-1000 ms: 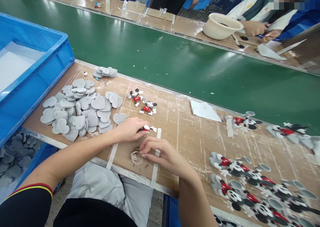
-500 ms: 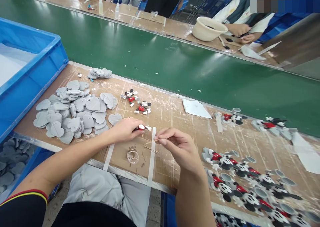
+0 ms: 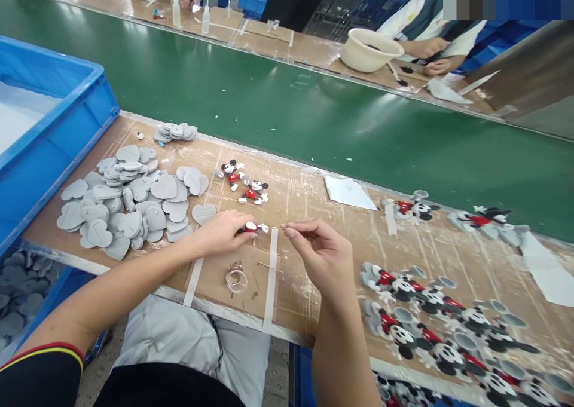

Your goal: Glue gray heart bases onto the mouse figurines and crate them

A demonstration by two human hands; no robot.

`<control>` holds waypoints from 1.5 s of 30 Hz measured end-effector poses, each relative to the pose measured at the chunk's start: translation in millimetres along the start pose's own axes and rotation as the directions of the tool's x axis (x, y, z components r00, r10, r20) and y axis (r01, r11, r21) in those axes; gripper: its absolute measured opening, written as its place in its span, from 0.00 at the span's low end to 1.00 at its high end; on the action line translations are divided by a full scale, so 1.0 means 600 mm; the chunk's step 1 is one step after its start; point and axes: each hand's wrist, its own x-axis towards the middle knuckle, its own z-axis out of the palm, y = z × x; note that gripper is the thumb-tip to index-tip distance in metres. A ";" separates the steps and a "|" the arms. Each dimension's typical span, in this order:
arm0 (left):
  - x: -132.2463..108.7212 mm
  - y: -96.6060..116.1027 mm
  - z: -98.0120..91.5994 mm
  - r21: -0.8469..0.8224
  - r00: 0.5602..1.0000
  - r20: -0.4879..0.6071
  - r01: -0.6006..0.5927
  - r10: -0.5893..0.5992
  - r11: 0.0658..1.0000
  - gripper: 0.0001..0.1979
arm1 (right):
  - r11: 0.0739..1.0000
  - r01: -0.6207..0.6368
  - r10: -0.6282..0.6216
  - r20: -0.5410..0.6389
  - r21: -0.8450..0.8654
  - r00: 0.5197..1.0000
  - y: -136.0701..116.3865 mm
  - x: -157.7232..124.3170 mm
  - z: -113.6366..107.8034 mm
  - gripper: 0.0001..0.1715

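My left hand (image 3: 226,232) is closed around a small mouse figurine (image 3: 252,226) with red shorts, its white shoe end sticking out to the right. Between thumb and fingertips my right hand (image 3: 320,248) pinches a thin wooden stick (image 3: 278,228), whose left tip reaches the figurine. Below the hands stands a small clear cup (image 3: 236,280), with another thin stick (image 3: 269,267) lying to its right. Two more mouse figurines (image 3: 253,192) lie just beyond my left hand. Left of that hand spreads a pile of grey heart-shaped pieces (image 3: 130,223).
A blue crate (image 3: 101,90) stands at the left. Rows of figurines on grey bases (image 3: 448,356) cover the right side. Beyond the table edge runs a green conveyor belt (image 3: 269,96). Across it are a white basin (image 3: 365,57), glue bottles (image 3: 176,12) and other people's hands.
My right hand has moved up a little, and its stick now points left, up against the figurine. My left hand keeps its hold. Across the belt, a co-worker's hand has shifted.
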 end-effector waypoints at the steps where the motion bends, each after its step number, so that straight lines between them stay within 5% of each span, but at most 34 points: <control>1: 0.000 0.000 0.000 0.001 1.000 0.001 -0.001 0.001 1.000 0.10 | 1.000 -0.003 0.003 0.004 -0.007 1.000 -0.001 0.000 0.000 0.02; 29: 0.001 -0.001 -0.001 0.041 1.000 -0.001 -0.014 0.014 0.999 0.10 | 0.929 0.276 -0.265 0.076 -0.246 0.961 -0.010 0.002 0.016 0.05; 45: 0.000 -0.002 -0.001 0.030 1.000 -0.006 -0.026 0.026 0.999 0.11 | 0.984 0.102 -0.105 -0.007 -0.145 0.994 -0.007 0.002 0.018 0.05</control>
